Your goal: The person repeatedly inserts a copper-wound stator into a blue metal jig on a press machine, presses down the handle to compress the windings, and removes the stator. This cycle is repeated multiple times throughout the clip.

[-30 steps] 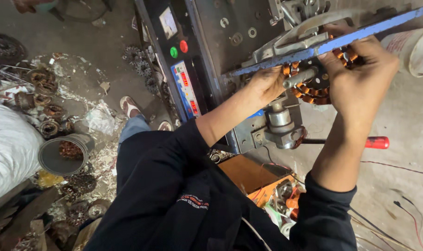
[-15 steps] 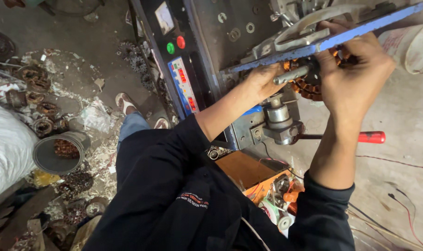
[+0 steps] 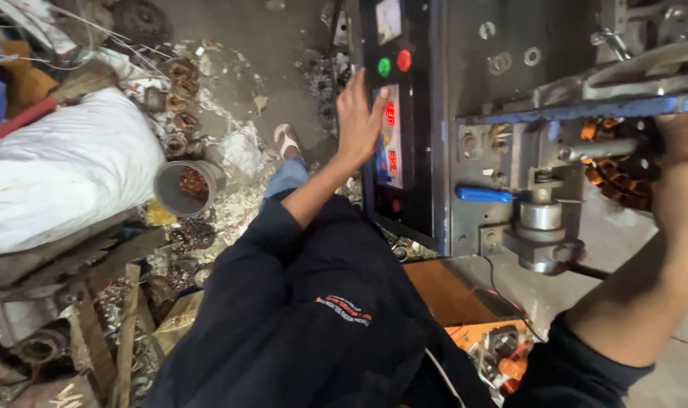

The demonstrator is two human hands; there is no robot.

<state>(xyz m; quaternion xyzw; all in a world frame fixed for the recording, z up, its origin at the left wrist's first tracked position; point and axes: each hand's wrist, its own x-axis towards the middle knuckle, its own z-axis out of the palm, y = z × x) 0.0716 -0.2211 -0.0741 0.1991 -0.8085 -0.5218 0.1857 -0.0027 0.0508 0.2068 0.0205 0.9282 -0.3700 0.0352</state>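
Machine: a tall grey steel machine frame (image 3: 480,113) fills the upper right, with bolts and washers on its face and a blue-edged metal bar (image 3: 585,109) running across it.
Sack: a big white cloth sack (image 3: 57,177) lies at the far left on the littered floor, well apart from both hands.
Control panel: a black upright control panel (image 3: 393,136) sits on the machine's left side, with a green round button (image 3: 384,66) just beside a red round button (image 3: 404,60), and red lit displays below them.
Left hand: the left hand (image 3: 359,117) lies flat and open against the panel, fingers spread and pointing up, fingertips just under the green button; it grips nothing.
Right hand: the right hand (image 3: 680,162) reaches in under the blue-edged bar at the right edge, pressed against the winding; it seems to be curled over it, though the frame cuts the fingers off and I cannot tell for sure.
Winding: an orange copper-wound coil pack (image 3: 616,177) sits under the bar, touching the right hand.
Tin: a grey metal can of rusty bits (image 3: 183,187) stands on the floor near the sack.
Handle: a small blue plastic handle (image 3: 485,195) juts from the frame below the bar.
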